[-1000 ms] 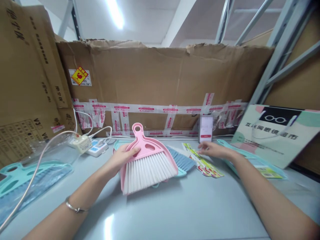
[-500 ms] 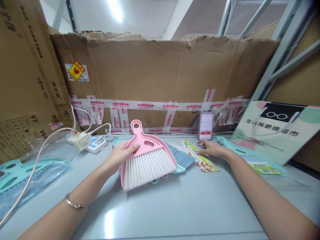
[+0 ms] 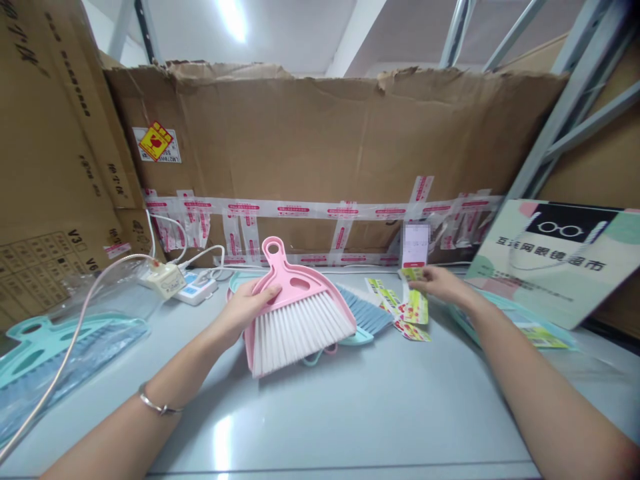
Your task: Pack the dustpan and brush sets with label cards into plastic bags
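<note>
My left hand [image 3: 250, 308] is closed on a pink hand brush [image 3: 293, 285] with white bristles, its thumb across the front. A pink dustpan [image 3: 249, 347] sits right behind that brush, within the same grip. Partly covered by the pink pair, a blue-bristled brush [image 3: 370, 313] with a turquoise dustpan lies on the table. My right hand [image 3: 440, 285] pinches the upper end of a green-and-yellow printed card [image 3: 418, 307], raised from a few similar cards [image 3: 385, 297] on the table.
A phone [image 3: 416, 243] stands against the cardboard at the back. Wrapped turquoise dustpan sets lie at left [image 3: 75, 340] and right [image 3: 525, 320]. A power strip [image 3: 195, 288] with cables is at back left. A printed board [image 3: 555, 260] leans at right.
My right hand has lifted one printed card off the others and moved slightly right. My left hand keeps the pink brush and dustpan almost where they were.
</note>
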Motion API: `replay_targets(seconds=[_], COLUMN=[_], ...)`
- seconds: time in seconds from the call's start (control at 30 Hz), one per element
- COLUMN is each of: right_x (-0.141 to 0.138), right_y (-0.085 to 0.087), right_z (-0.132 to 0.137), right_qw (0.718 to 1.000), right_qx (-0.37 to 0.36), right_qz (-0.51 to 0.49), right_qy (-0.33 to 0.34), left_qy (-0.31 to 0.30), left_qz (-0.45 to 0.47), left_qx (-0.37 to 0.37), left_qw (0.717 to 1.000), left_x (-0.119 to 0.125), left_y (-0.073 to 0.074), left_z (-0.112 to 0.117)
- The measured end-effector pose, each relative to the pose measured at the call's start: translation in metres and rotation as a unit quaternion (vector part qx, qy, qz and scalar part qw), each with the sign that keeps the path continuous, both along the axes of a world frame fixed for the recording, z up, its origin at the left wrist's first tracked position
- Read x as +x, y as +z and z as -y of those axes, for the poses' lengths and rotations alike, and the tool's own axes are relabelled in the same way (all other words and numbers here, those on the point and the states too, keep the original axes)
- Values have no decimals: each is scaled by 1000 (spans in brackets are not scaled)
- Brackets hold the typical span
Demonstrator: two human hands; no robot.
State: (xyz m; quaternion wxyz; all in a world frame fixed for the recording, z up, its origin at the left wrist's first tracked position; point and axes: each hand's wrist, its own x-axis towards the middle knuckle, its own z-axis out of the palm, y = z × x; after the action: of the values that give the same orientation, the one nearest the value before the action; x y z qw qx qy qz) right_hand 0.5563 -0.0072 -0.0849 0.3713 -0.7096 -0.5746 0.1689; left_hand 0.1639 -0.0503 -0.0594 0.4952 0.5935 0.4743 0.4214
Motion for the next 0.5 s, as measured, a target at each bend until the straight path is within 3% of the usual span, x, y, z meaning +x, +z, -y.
replay_targets(seconds=[0.1, 0.17, 0.23, 0.3, 0.37, 0.5], right_x=[-29, -67, -113, -157, -189, -212], right_y=[35, 53, 59, 52, 36, 5], right_z=[21, 39, 54, 65, 70, 68], right_qw=[985, 915, 852, 833, 843, 857], right_qx=[94, 162, 170, 121, 63, 59], right_qz=[-141, -352, -467, -491, -464, -437], right_qy=[29, 114, 164, 225, 264, 268], left_qy=[19, 36, 51, 57, 58, 63], left_qz=[10, 24, 41, 61, 82, 102], left_qx=[10, 6, -8, -21, -30, -25], left_qw=[1000, 999, 998, 996, 995, 992], left_x=[1, 3, 5, 9, 12, 17], left_y=[-3, -5, -6, -6, -5, -3], left_z=[-1, -1, 0, 3, 5, 10])
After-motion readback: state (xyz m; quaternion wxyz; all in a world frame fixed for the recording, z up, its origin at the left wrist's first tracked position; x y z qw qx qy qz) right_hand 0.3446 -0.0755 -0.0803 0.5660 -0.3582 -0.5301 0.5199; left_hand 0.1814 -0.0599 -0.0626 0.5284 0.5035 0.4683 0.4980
